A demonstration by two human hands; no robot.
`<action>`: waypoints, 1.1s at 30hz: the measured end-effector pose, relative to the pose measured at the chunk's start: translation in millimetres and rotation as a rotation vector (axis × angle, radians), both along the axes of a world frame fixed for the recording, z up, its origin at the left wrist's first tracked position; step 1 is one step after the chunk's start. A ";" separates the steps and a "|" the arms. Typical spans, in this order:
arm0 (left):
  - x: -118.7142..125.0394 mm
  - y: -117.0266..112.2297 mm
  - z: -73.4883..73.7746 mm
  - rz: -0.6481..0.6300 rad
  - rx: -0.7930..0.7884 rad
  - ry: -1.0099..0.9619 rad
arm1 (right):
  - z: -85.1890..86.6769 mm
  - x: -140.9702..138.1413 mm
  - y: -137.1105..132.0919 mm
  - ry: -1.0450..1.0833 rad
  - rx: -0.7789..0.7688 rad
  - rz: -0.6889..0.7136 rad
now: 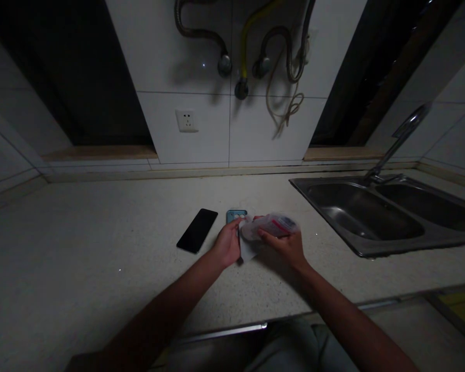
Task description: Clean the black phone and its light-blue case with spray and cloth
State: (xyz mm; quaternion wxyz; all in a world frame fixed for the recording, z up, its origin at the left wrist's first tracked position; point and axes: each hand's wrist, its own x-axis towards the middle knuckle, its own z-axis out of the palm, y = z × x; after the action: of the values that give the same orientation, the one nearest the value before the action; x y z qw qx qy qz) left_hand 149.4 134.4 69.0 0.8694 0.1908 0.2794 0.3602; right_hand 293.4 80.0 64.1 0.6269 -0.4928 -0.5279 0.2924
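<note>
Both my hands meet over a pale speckled counter [101, 248]. My right hand [287, 247] grips a clear plastic packet [273, 225] with red and blue print. My left hand [228, 243] is closed on the packet's left end, where a white card or flap [248, 251] hangs down. A teal phone case [236, 214] lies just behind my left hand, partly hidden by it. A black phone [197, 230] lies face up to the left of my hands, apart from them.
A double steel sink [387, 214] with a tap [401, 137] is set into the counter at the right. A wall socket [186, 121] and several hoses [256, 46] are on the tiled back wall. The counter's front edge [225, 330] runs just below my forearms.
</note>
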 end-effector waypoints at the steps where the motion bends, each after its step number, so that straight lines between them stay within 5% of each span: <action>1: 0.5 -0.5 -0.6 0.001 0.004 0.001 | 0.7 -0.3 -0.4 0.013 0.001 -0.011; 7: 1.5 -2.7 1.5 0.013 -0.031 0.001 | -0.4 -0.5 1.9 0.044 -0.006 -0.120; 25: -3.1 2.2 0.8 0.066 -0.072 0.001 | 1.9 4.5 -4.7 0.030 0.113 -0.067; 33: -7.3 5.1 0.7 0.064 -0.099 0.012 | 6.1 13.3 3.5 0.198 0.126 -0.387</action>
State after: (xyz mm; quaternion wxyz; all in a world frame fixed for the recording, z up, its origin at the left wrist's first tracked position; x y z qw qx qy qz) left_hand 142.0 139.5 69.8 0.8641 0.1408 0.3079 0.3725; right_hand 306.7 83.5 70.2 0.7496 -0.5137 -0.3765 0.1802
